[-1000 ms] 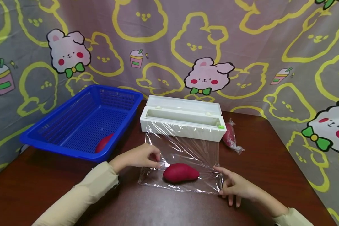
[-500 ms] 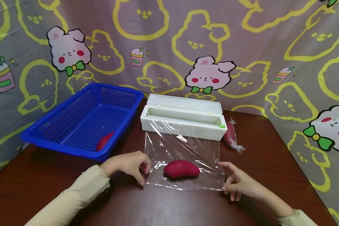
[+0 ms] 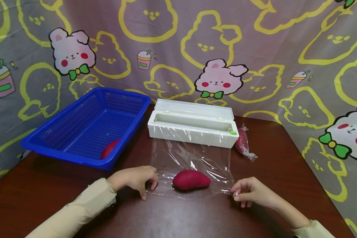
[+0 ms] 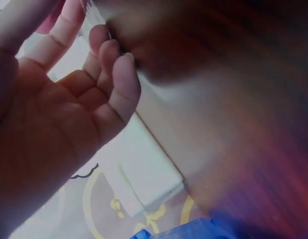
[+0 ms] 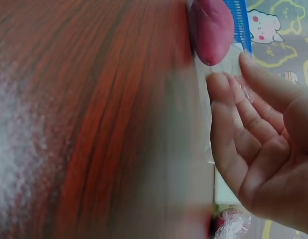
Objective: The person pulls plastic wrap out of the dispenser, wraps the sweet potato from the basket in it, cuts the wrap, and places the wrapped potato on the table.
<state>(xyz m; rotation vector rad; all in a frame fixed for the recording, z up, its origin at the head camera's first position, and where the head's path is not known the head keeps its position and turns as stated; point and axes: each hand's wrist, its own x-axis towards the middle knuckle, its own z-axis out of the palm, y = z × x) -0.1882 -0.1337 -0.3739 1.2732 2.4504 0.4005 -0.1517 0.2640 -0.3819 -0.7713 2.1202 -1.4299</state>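
A red sweet potato lies on a sheet of plastic wrap drawn out from a white wrap dispenser. At the sheet's left front corner is my left hand, fingers curled down at the film's edge; the head view shows thumb and index tips apart, and whether film is pinched is unclear. My right hand pinches the right front corner, where the film bunches between thumb and fingers. In the right wrist view the sweet potato lies just beyond my fingertips.
A blue plastic basket stands at the left with another red sweet potato inside. Behind the sheet, the dispenser's lid is raised. A wrapped sweet potato lies beside the dispenser's right end. A patterned curtain hangs behind the table.
My left hand has moved left and toward the front, from beside the sweet potato to the sheet's corner. My right hand's fingers have drawn together on the film's right corner.
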